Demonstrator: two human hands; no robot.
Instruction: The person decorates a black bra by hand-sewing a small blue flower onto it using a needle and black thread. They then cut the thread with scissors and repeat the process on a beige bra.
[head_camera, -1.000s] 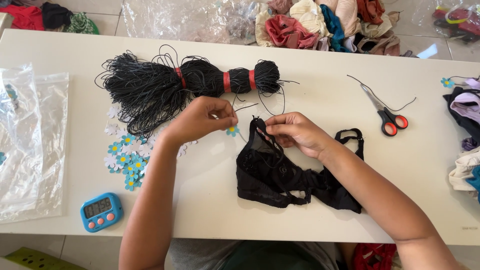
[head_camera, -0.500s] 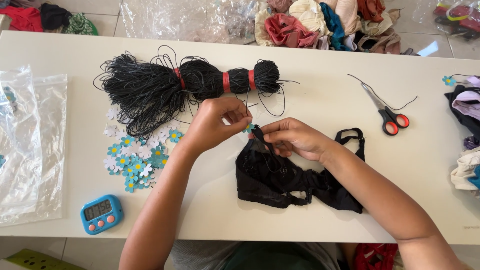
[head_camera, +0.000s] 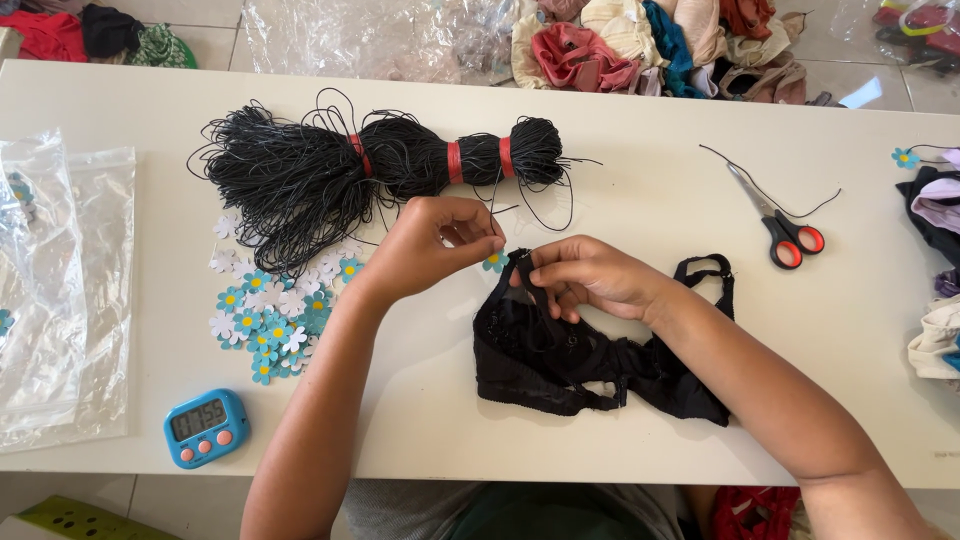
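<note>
Head view: the left hand (head_camera: 425, 245) pinches a small blue paper flower (head_camera: 494, 261) on thin black cord; the right hand (head_camera: 590, 275) grips the top edge of the black lace bra (head_camera: 570, 355) just beside it. Left of the grip, loose flowers (head_camera: 265, 310); farther left, clear plastic bags (head_camera: 60, 290), contents unclear.

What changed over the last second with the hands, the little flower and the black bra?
The left hand drew in toward the right hand, then lifted slightly, pinching at the small blue paper flower at the black bra's top edge. The right hand kept its grip on that edge, hardly moving. The black cord bundle, loose flowers, scissors and timer stayed put.
</note>
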